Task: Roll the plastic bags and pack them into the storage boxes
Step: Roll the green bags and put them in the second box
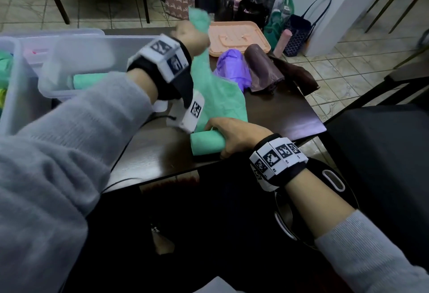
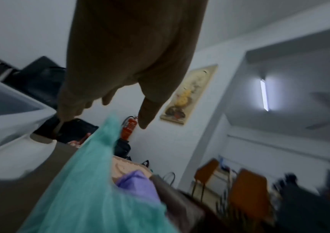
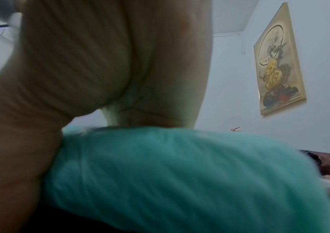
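Note:
A green plastic bag (image 1: 220, 97) lies stretched across the dark table (image 1: 278, 111). Its near end is wound into a roll (image 1: 206, 141), and my right hand (image 1: 232, 134) grips that roll at the table's front edge; the right wrist view shows the roll (image 3: 160, 165) under the palm (image 3: 100, 71). My left hand (image 1: 192, 35) is raised over the bag's far end, which flaps up past it, blurred. In the left wrist view the thumb (image 2: 146, 116) and fingers (image 2: 70, 108) are apart, with the bag's tip (image 2: 108, 126) between them. A clear storage box (image 1: 76, 60) on the left holds one rolled green bag (image 1: 90, 80).
A crumpled purple bag (image 1: 232, 69) and a brown roll (image 1: 262, 69) lie at the table's far right, in front of a peach tray (image 1: 239, 37). More clear boxes (image 1: 11, 83) stand at the far left. Handbags (image 1: 267, 2) sit on the floor; a black chair (image 1: 383, 141) is at right.

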